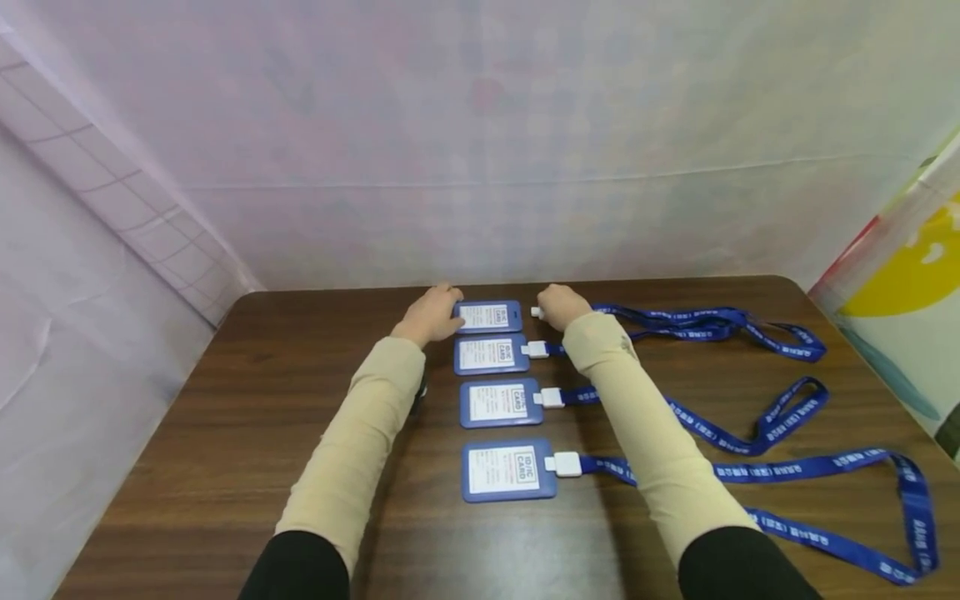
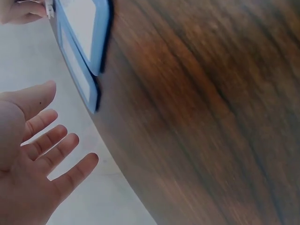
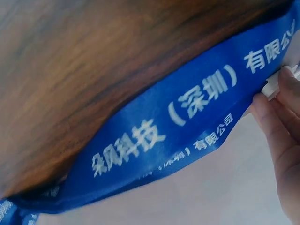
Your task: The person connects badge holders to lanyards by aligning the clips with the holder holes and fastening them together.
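Note:
At the table's far edge lies a blue ID card holder (image 1: 489, 317) with a white card in it. My left hand (image 1: 432, 317) is at its left end, and the left wrist view shows that hand (image 2: 42, 154) with fingers spread and nothing held. To the right of the holder, my right hand (image 1: 562, 307) pinches the white clip (image 1: 536, 312) of a blue lanyard (image 1: 697, 325). Between this clip and the holder is a small gap. In the right wrist view the printed strap (image 3: 187, 103) runs away from the thumb and fingers, which grip the white clip (image 3: 272, 88).
Nearer to me, other blue card holders (image 1: 491, 354) (image 1: 501, 403) (image 1: 510, 471) lie in a column, each joined by a white clip (image 1: 567, 464) to a lanyard (image 1: 825, 467) stretching right. The brown wooden table (image 1: 247, 400) ends against a pale curtain (image 1: 480, 225). My right forearm crosses over the straps.

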A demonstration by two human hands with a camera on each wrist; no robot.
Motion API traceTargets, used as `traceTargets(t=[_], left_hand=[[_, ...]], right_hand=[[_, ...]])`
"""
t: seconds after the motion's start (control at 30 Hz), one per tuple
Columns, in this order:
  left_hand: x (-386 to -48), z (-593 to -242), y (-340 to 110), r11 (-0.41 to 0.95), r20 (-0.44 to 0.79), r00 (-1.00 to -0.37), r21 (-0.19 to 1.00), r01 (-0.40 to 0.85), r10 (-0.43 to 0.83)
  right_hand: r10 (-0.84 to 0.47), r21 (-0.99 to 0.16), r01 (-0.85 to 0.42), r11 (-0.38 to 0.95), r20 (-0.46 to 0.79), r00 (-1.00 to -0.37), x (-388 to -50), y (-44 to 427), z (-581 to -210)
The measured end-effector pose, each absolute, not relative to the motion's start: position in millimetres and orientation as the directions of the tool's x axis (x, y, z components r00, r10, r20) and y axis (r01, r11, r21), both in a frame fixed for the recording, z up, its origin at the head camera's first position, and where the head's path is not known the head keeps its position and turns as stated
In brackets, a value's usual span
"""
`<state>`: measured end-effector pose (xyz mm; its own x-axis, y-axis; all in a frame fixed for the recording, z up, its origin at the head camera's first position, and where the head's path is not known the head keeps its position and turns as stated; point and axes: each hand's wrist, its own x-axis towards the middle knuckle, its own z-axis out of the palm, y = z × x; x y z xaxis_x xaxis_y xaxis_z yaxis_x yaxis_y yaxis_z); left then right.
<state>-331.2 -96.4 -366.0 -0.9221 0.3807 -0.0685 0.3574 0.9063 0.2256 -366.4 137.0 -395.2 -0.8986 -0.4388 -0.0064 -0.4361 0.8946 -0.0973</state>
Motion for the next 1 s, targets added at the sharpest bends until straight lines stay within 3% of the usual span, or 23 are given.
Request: traceTargets(t=[0.63, 1.0], left_hand=[[-338.7, -379.6, -97.1, 0.930, -0.169, -0.918, 0.151, 0.336, 0.359], [-336.4, -381.7, -92.6, 0.945, -0.158, -0.933, 0.103, 0.309, 0.322]], right_hand=[[-0.422, -0.126, -0.416, 0.901, -0.022, -0.906, -362.1, 129.8, -390.9], [-0.447, -0.110, -0.445, 0.889, 0.009, -0.894, -362.2, 132.3, -396.7]])
